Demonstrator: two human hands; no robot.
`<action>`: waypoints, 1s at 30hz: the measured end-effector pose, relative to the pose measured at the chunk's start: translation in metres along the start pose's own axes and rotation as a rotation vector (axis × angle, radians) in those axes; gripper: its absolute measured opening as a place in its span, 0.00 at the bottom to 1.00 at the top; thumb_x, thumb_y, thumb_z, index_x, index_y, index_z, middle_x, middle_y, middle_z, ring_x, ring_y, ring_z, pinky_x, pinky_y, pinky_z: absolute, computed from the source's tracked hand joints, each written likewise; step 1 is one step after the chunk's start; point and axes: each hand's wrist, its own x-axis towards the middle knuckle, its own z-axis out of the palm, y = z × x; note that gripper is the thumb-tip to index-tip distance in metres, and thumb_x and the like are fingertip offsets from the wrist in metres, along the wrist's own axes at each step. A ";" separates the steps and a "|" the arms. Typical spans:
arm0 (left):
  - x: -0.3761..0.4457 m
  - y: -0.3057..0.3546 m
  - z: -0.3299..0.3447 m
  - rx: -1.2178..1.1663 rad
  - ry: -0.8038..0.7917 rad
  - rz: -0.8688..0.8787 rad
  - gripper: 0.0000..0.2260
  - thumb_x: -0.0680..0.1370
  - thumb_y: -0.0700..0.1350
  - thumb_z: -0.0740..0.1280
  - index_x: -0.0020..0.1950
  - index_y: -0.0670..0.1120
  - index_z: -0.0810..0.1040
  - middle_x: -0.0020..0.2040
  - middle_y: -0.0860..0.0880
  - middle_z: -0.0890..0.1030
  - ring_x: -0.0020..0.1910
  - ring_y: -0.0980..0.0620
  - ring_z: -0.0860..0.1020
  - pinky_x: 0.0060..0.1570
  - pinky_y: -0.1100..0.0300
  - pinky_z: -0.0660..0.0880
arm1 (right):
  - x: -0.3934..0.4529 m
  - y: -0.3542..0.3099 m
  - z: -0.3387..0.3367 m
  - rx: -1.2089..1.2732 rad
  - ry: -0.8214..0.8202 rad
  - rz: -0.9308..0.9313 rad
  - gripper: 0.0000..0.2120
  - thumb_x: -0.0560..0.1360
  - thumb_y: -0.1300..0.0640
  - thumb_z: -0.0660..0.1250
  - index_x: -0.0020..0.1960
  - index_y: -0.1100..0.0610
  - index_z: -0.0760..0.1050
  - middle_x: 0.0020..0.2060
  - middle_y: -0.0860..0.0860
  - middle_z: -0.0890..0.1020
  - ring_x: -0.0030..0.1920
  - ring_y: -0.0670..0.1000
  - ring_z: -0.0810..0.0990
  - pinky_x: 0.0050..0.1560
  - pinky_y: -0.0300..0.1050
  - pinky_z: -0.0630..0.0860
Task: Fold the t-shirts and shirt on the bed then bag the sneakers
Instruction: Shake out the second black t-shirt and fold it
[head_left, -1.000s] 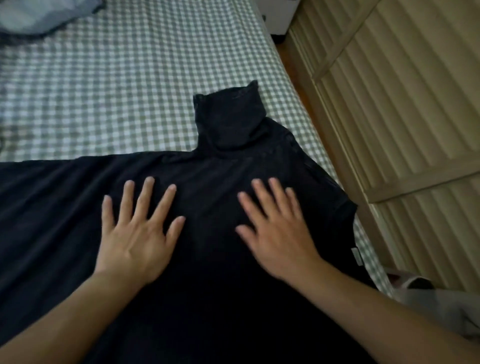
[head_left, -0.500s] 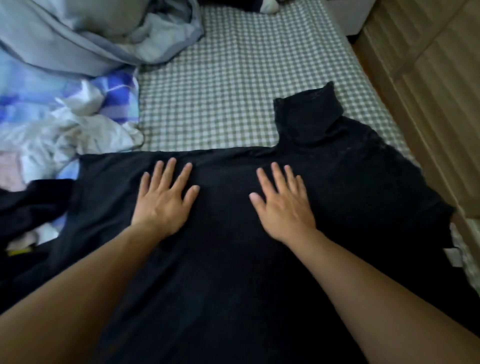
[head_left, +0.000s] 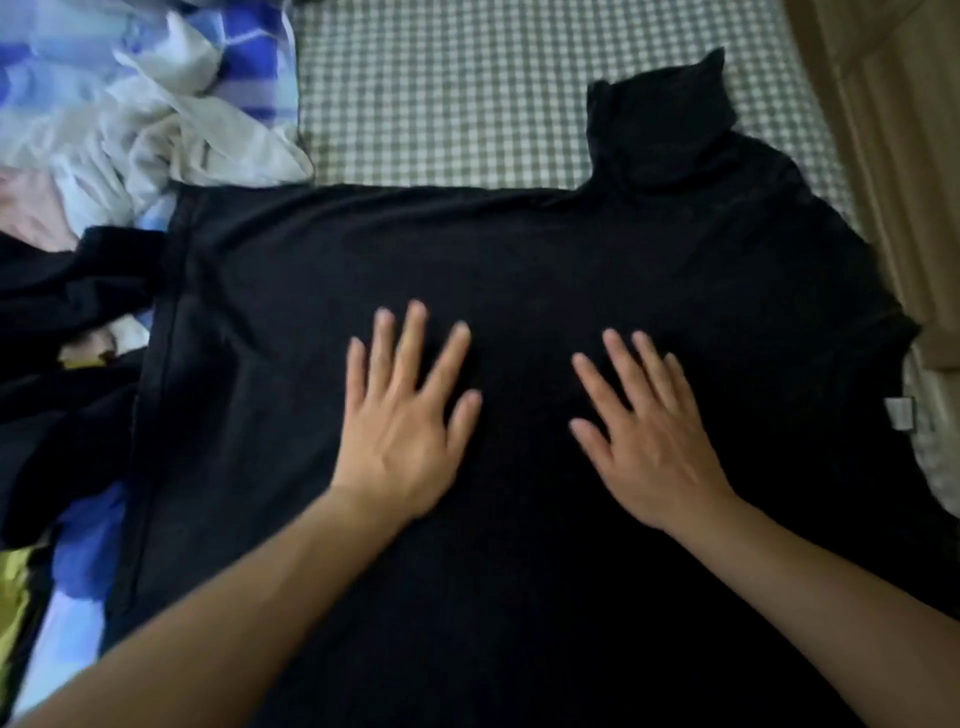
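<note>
Now your left hand (head_left: 402, 436) and right hand (head_left: 649, 441) lie flat, fingers spread wide, on the black cotton t-shirt (head_left: 519, 270) spread across the green-checked bed (head_left: 441, 93); its long axis runs left-right, one sleeve pointing away.

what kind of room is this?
Most likely a bedroom: a bed with a checked sheet, crumpled bedding and clothes at its left, and a black t-shirt spread flat under both hands.

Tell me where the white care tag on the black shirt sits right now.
In the head view, the white tag hangs at the black shirt's right edge, beyond the right hand, over the checked sheet.
</note>
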 end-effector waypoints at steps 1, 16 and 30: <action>-0.035 0.002 0.013 0.045 -0.085 0.045 0.29 0.83 0.63 0.48 0.83 0.57 0.53 0.84 0.46 0.48 0.82 0.42 0.43 0.79 0.40 0.47 | -0.024 0.026 0.008 -0.049 -0.046 0.074 0.32 0.83 0.37 0.42 0.83 0.50 0.52 0.82 0.56 0.50 0.82 0.59 0.46 0.80 0.61 0.49; -0.238 0.126 0.038 0.057 -0.097 -0.125 0.29 0.82 0.60 0.52 0.82 0.54 0.59 0.83 0.42 0.52 0.82 0.39 0.47 0.79 0.38 0.48 | -0.242 0.037 0.049 0.005 0.003 -0.074 0.29 0.83 0.41 0.52 0.82 0.50 0.57 0.82 0.56 0.54 0.81 0.60 0.48 0.79 0.63 0.51; -0.295 0.291 0.024 -1.088 -0.198 -1.067 0.18 0.78 0.63 0.68 0.48 0.48 0.80 0.43 0.46 0.83 0.47 0.46 0.82 0.51 0.47 0.79 | -0.352 0.082 0.047 1.166 0.028 0.809 0.13 0.80 0.51 0.69 0.62 0.50 0.71 0.52 0.44 0.78 0.47 0.40 0.79 0.42 0.33 0.74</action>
